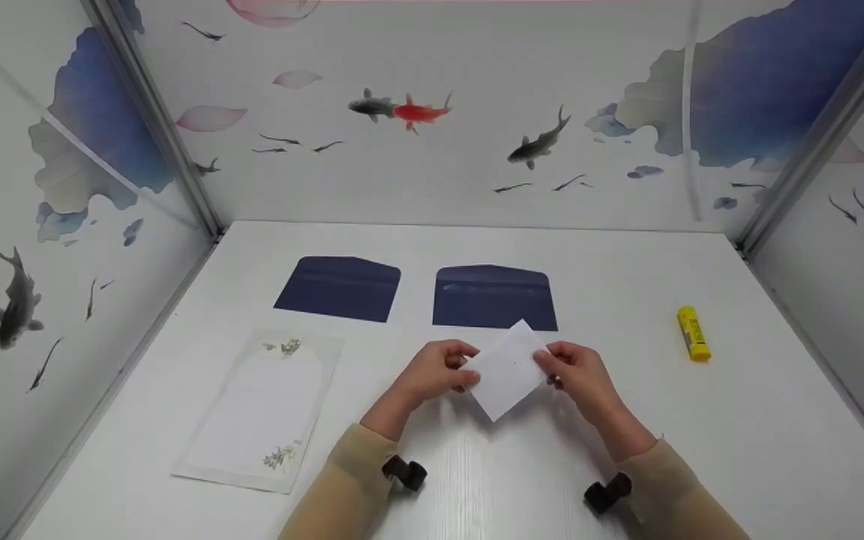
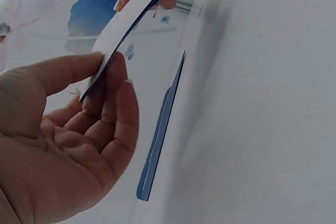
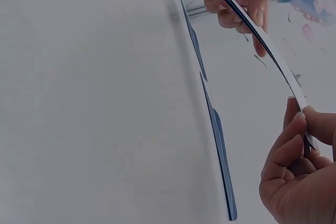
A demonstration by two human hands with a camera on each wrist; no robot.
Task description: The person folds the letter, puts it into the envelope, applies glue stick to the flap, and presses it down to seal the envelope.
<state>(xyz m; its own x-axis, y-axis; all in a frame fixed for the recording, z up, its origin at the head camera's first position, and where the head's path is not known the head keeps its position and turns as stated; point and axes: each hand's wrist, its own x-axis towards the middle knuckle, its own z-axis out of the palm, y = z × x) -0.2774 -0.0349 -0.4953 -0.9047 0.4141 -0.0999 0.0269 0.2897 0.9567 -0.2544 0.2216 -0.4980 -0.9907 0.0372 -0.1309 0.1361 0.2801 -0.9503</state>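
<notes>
Paper square (image 1: 505, 382): small, white on the face turned up to me, marked with a few tiny dark specks.
Underside: dark blue, showing along the edge from either wrist; the layers part slightly at the ends.
Pose: turned like a diamond, one corner pointing away from me, and gently bowed.
Left corner: pinched by my left hand (image 1: 433, 371), thumb on top.
Right corner: pinched by my right hand (image 1: 583, 376), thumb on top.
Place: in front of me, lifted off the table (image 1: 777, 450).
</notes>
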